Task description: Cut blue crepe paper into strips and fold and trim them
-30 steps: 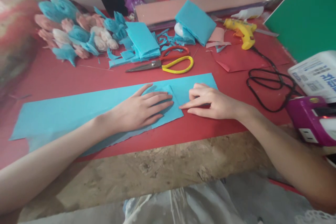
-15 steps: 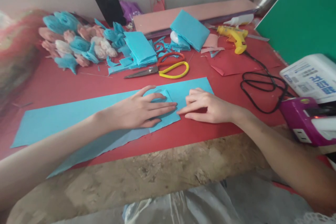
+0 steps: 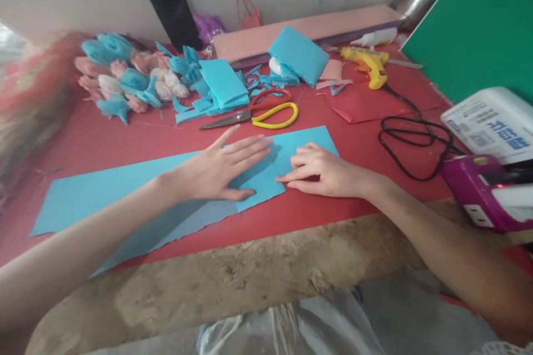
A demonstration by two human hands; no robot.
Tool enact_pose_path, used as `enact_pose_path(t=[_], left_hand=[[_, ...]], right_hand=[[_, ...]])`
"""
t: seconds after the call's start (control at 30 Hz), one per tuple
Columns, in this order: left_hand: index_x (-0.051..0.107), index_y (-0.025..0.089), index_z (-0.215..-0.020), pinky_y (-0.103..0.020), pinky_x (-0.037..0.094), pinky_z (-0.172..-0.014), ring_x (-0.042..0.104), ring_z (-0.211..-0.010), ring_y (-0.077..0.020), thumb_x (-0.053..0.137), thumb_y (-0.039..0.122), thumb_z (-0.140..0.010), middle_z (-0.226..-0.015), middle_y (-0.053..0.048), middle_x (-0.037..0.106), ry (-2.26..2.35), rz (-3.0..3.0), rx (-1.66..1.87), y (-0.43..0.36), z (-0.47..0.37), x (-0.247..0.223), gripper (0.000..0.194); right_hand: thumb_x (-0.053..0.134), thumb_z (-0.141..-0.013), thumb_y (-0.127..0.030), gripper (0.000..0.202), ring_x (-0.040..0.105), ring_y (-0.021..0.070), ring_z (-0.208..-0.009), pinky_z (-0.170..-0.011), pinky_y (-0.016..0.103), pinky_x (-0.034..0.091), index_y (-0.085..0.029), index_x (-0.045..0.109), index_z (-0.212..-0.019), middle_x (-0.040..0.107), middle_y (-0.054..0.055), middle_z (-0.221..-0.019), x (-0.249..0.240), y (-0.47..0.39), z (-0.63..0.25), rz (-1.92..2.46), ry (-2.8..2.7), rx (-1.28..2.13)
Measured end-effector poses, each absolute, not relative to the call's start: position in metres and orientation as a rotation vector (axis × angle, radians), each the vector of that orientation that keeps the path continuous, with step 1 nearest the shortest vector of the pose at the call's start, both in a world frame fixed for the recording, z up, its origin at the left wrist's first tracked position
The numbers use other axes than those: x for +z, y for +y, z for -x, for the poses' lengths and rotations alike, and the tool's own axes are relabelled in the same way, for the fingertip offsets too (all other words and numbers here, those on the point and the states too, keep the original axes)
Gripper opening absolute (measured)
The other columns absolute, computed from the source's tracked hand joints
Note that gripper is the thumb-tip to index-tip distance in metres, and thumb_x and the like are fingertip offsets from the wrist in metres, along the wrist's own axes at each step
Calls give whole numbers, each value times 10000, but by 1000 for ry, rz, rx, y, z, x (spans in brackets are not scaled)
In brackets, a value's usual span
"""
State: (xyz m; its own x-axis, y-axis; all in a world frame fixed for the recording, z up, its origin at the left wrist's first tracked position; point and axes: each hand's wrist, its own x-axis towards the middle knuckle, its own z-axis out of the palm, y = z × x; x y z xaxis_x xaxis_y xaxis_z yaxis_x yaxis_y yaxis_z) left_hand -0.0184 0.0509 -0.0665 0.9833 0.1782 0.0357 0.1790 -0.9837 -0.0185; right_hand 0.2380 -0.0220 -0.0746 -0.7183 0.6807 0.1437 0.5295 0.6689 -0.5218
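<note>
A long sheet of sky-blue crepe paper (image 3: 104,172) lies across the red tabletop, its right part folded into overlapping layers. My left hand (image 3: 233,163) is spread flat above the folded part, fingers apart and holding nothing; whether its palm touches the paper I cannot tell. At the right end, my right hand (image 3: 320,169) has its fingers curled in, index fingertip and thumb close together at the layer's lower right edge. Just behind the sheet are scissors (image 3: 250,116) with one red and one yellow handle loop, blades pointing left.
Blue, pink and white paper flowers (image 3: 133,77) are heaped at the back left. Folded blue paper (image 3: 225,83) and scraps lie behind the scissors. A yellow glue gun (image 3: 370,64) with a coiled black cord (image 3: 416,147) and a purple power strip (image 3: 474,194) are on the right.
My left hand has lifted and slid slightly left, its fingers spreading and uncovering more of the folded layer. My right hand stays almost in place, its thumb nearer the index finger.
</note>
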Motion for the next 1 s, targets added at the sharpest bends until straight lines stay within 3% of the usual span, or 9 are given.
enact_pose_path(t=[0.13,0.33,0.6,0.87,1.0], left_hand=[[201,143,-1469,-421,35,-1168,273,-1401,-190,302,340,-954,-1525,-94,269,-186,3145,91,43,13,-64,561],[260,108,-1451,-454,130,-1152,257,-1406,-232,245,385,-975,-1513,-119,291,-487,3108,105,37,6,-69,551],[313,100,-1428,-486,198,-1129,262,-1400,-285,297,394,-970,-1512,-184,260,-439,3064,1,38,10,-74,544],[276,60,-1436,-450,210,-1139,288,-1393,-251,282,366,-978,-1500,-164,301,-412,3110,19,36,7,-71,551],[328,202,-1427,-536,204,-1115,262,-1401,-279,317,324,-978,-1525,-160,240,-339,3121,34,38,9,-70,465]], right_hand=[[469,-936,-272,278,424,156,-748,-771,326,269,-208,706,-1069,547,13,-719,-74,-22,-238,973,-2564,664],[476,-935,-278,277,421,157,-739,-766,330,268,-210,704,-1078,525,12,-701,-75,-22,-238,972,-2574,673],[451,-945,-299,296,428,159,-750,-779,337,276,-215,701,-1080,531,13,-710,-73,-21,-238,982,-2575,716],[460,-940,-275,288,435,159,-751,-771,332,280,-202,704,-1075,541,20,-713,-74,-21,-238,970,-2567,688],[476,-932,-276,275,448,153,-743,-790,337,295,-205,711,-1056,537,14,-705,-74,-22,-240,974,-2537,708]])
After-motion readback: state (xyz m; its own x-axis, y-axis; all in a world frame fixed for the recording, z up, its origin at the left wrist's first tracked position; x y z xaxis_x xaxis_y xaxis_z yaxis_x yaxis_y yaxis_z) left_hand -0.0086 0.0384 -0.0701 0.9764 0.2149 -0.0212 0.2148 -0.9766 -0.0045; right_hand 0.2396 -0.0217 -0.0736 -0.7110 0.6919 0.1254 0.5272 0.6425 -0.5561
